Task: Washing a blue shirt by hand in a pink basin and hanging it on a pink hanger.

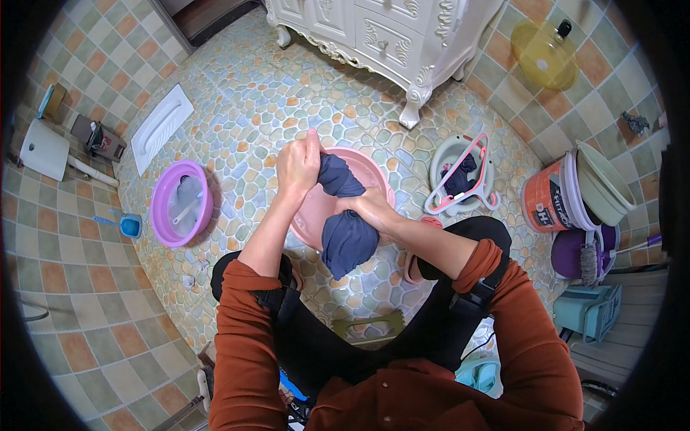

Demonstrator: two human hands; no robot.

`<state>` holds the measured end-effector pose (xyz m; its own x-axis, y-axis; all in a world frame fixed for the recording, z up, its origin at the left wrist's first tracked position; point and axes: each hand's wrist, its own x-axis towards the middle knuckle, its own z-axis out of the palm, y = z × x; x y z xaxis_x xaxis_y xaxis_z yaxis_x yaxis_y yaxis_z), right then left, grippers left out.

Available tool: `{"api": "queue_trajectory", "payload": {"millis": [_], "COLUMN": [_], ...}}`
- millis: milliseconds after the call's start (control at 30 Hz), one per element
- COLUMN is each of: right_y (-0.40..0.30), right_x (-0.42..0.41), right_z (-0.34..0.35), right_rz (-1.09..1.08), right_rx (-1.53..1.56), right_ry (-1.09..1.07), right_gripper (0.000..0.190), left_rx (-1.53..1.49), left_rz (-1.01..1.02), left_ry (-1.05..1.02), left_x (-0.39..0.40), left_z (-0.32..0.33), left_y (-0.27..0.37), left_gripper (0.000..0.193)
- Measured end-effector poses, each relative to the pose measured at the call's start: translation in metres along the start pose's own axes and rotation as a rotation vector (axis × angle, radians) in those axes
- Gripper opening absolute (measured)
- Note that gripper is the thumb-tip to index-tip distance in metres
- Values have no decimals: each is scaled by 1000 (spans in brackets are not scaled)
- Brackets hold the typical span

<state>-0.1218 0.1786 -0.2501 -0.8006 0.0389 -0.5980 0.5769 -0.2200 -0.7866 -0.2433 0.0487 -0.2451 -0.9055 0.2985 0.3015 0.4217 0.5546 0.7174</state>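
A dark blue-grey cloth garment (351,240) hangs bunched and twisted between my two hands. My left hand (298,164) grips its upper end, thumb pointing up. Lower down, my right hand (369,210) is closed around its middle, and the loose end bulges out below that fist. Beneath the cloth stands a pink plastic basin (362,157) on the pebble-patterned floor; the cloth's lower end reaches past its near rim. My hands and the cloth hide part of the basin's inside.
Left stands a purple basin (156,207) with cloudy water and a brush (187,213). Right, a pink-and-white hanger (457,172) lies across a grey basin (434,156) holding dark cloth (458,180). Beyond are a carved white cabinet (372,32), a squat toilet (161,129) and an orange bucket (542,196).
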Motion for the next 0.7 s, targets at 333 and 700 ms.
{"api": "queue_trajectory", "payload": {"millis": [333, 700], "right_y": [4, -85], "right_x": [3, -22], "right_z": [-1, -27], "right_rz": [11, -209], "right_rx": [27, 285], "right_ry": [-22, -236], "right_gripper": [21, 20], "left_rx": [28, -782], "left_rz": [-18, -386], "left_ry": [-11, 89], "left_x": [1, 27], "left_z": [1, -38], "left_y": [3, 2], "left_gripper": [60, 69]}}
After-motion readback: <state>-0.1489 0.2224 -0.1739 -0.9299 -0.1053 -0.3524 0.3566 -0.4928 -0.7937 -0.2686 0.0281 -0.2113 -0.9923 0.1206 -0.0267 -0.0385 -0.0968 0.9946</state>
